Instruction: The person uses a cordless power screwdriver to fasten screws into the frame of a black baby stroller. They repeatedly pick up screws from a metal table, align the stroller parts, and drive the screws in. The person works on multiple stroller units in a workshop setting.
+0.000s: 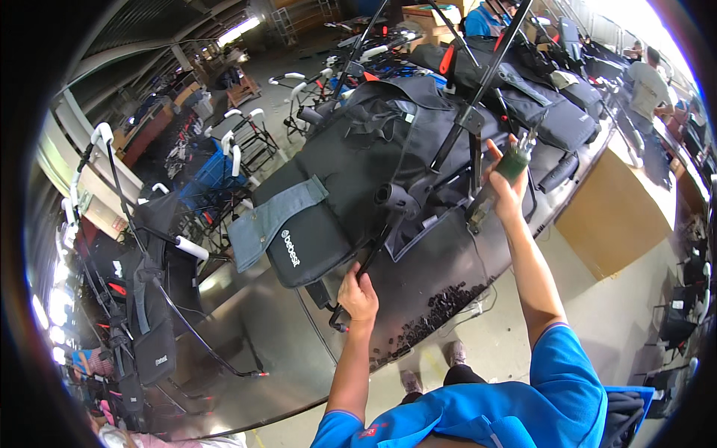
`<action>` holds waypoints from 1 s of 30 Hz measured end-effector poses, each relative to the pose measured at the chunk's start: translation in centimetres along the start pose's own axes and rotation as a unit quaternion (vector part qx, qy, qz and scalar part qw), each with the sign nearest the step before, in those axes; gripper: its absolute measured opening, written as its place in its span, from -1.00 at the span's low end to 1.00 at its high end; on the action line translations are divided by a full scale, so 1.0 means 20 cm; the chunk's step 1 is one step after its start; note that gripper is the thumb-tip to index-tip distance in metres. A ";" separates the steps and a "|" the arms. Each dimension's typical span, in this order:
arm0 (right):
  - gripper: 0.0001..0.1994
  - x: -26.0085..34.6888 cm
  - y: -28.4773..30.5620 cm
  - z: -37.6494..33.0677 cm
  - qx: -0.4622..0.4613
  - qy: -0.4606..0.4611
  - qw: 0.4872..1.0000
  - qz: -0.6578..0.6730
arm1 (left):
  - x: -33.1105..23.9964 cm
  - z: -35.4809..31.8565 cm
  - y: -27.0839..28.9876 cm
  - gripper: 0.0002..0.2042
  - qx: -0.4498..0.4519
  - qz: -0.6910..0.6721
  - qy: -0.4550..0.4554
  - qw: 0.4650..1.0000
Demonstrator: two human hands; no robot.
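Observation:
On the table lies a folded black stroller (343, 160) with a padded panel (310, 250) at its near end. A grey-blue cloth band (278, 224) lies across that panel. My left hand (358, 300) is closed around a thin black frame tube (383, 243) beside the panel. My right hand (509, 196), raised to the right over the stroller's frame, is wrapped round a dark green power screwdriver (514, 162). Its metal end points up and away, and a cord hangs below the hand. Part of the tool is hidden by my fingers.
Many small black plastic pieces (442, 313) lie along the near edge of the metal table (276, 351). A cardboard box (614, 213) stands at the right. Another stroller frame (142, 276) is at the left; a co-worker (646, 89) stands at the far right.

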State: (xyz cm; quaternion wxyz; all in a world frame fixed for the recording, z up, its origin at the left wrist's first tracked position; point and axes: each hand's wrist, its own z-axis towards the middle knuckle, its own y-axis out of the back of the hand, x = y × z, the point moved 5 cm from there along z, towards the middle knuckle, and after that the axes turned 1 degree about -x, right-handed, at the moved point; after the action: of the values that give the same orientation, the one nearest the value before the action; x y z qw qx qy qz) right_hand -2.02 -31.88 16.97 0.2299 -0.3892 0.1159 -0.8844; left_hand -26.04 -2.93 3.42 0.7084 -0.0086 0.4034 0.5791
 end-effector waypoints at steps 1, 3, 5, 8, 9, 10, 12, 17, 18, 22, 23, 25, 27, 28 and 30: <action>-0.14 -0.05 0.00 0.04 0.003 -0.025 0.999 0.038 | 0.03 0.01 -0.01 -0.64 -0.015 0.052 -0.024 0.998; -0.13 -0.11 -0.04 0.12 0.040 -0.024 0.998 0.048 | 0.11 0.04 0.00 -0.64 -0.074 0.055 -0.034 0.995; -0.16 -0.15 -0.12 0.11 0.057 -0.064 0.992 0.094 | 0.21 0.05 0.03 -0.63 -0.077 0.069 -0.031 0.994; -0.12 -0.12 -0.27 0.00 0.107 -0.118 0.978 0.134 | 0.37 0.07 0.16 -0.56 -0.162 0.002 0.126 0.979; -0.10 -0.09 -0.32 -0.06 0.137 -0.119 0.973 0.146 | 0.42 0.07 0.22 -0.54 -0.227 -0.060 0.188 0.954; -0.09 -0.06 -0.38 -0.13 0.174 -0.131 0.962 0.167 | 0.45 0.06 0.25 -0.51 -0.284 -0.133 0.234 0.920; -0.06 0.02 -0.39 -0.20 0.235 -0.112 0.961 0.089 | 0.44 0.08 0.26 -0.51 -0.260 -0.154 0.253 0.919; -0.08 0.22 -0.27 -0.24 0.195 0.019 0.977 0.084 | 0.36 0.13 0.18 -0.48 -0.282 -0.218 0.252 0.900; -0.08 0.25 -0.26 -0.25 0.202 0.072 0.975 0.056 | 0.35 0.17 0.15 -0.49 -0.280 -0.237 0.239 0.899; -0.13 0.30 -0.30 -0.32 0.193 0.077 0.974 0.090 | 0.39 0.43 0.05 -0.54 -0.277 -0.277 0.265 0.881; -0.10 0.29 -0.32 -0.33 0.190 0.082 0.976 0.072 | 0.43 0.52 0.01 -0.56 -0.272 -0.291 0.289 0.871; -0.07 0.27 -0.36 -0.35 0.192 0.083 0.977 0.033 | 0.46 0.69 -0.09 -0.57 -0.237 -0.313 0.270 0.879; -0.06 0.25 -0.39 -0.35 0.187 0.100 0.977 0.016 | 0.51 0.85 -0.21 -0.58 -0.200 -0.347 0.270 0.875; -0.05 0.24 -0.40 -0.34 0.179 0.111 0.978 0.010 | 0.53 0.92 -0.26 -0.59 -0.198 -0.354 0.263 0.875; -0.07 0.21 -0.43 -0.32 0.179 0.105 0.978 -0.007 | 0.59 1.05 -0.39 -0.60 -0.151 -0.394 0.275 0.864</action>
State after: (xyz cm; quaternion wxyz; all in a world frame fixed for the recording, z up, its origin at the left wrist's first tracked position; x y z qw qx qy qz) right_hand -12.01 -26.43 18.64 0.2767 -0.2477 -0.0235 -0.9282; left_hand -7.70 14.22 7.11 0.7281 -0.4326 0.4521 0.2798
